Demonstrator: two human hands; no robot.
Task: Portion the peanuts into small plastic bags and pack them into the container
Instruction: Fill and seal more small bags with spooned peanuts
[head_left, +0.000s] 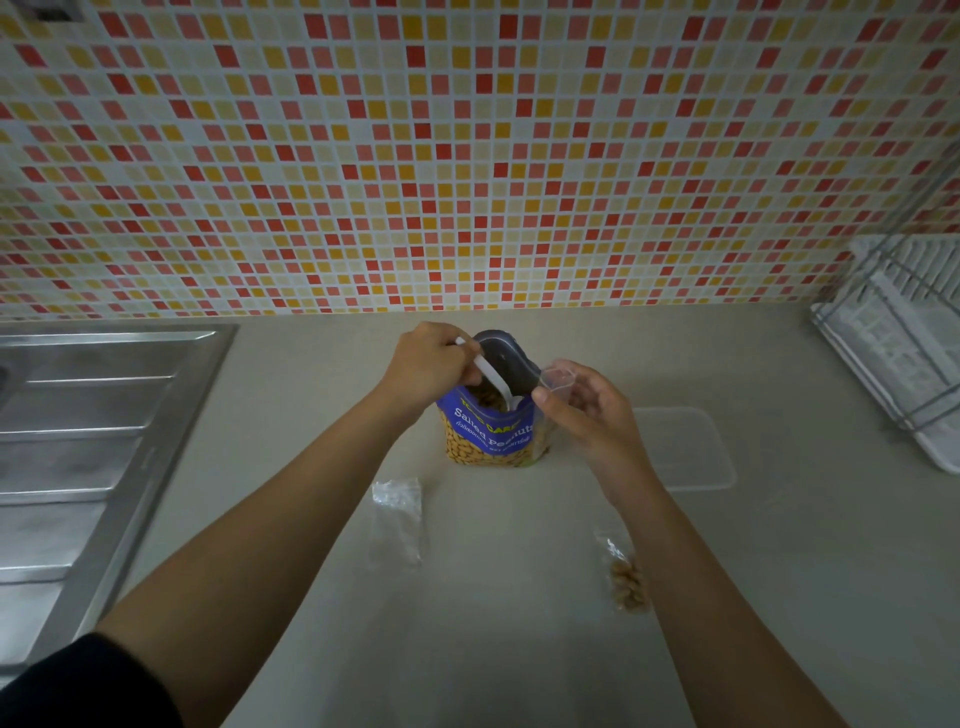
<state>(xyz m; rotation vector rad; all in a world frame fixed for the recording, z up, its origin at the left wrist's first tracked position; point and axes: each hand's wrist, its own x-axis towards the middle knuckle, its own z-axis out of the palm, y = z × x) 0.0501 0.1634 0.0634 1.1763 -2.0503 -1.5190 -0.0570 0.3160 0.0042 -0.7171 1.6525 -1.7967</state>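
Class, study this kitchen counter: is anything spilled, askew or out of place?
Nothing spilled. One filled small bag lies on the counter, not yet in the container; the peanut bag stands upright.

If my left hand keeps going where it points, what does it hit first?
Likely the peanuts inside the open blue peanut bag; the left hand holds a white plastic spoon dipping into its mouth.
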